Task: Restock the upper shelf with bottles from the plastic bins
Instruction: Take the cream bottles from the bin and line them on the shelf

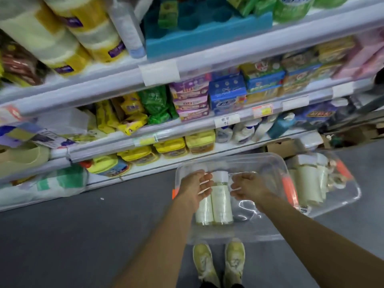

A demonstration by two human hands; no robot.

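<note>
Both of your hands hang spread and holding nothing over the clear plastic bin (270, 163) on the floor. Your left hand (195, 188) has its fingers loosely extended and its palm turned inward, and its fingertips sit against or just above the left-hand bottle; whether they touch it cannot be told through the blur. Your right hand (249, 189) mirrors it on the other side, fingers relaxed and slightly bent, its fingertips just beside the white cap (220, 176) of the right-hand bottle. Neither hand is curled round anything.

Two pale cream bottles (221, 204) lie side by side in the bin, touching along their length, caps pointing toward the shelving. They sit in the left half of the bin, nearer its left wall, with their bases near the edge closest to your feet. The right half of that bin shows only its glossy bottom.

A second clear bin (353, 194) stands against the right wall of the first, with orange handle clips (288, 190) between them, and it holds more cream-coloured bottles (307, 181) packed together.

Your yellow-green shoes (218, 265) stand just behind the near edge of the first bin. Ahead, the white shelving (116, 84) rises in tiers, with yellow tubs (170, 147) on a lower tier, coloured packets (193, 98) higher, and a blue foam tray (207, 36) on the upper shelf.
</note>
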